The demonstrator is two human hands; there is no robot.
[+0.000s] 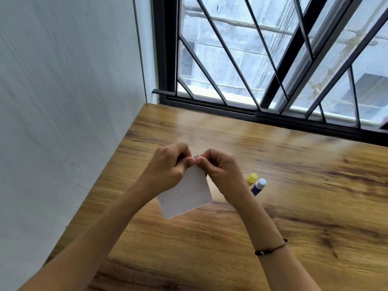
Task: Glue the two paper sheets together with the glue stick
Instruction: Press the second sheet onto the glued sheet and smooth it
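Note:
White paper sheets (185,193) hang in the air above the wooden table (273,206), held at their top corner. My left hand (168,164) and my right hand (220,166) both pinch that corner, fingertips touching each other. The sheets lie flat against one another, so I cannot tell them apart. A dark blue glue stick (258,186) lies on the table just right of my right wrist, uncapped, with its white tip showing. Its yellow cap (252,177) sits beside it.
A white wall runs along the table's left edge. A black-framed window with metal bars stands at the far edge of the table. My right wrist wears a dark bracelet (270,247).

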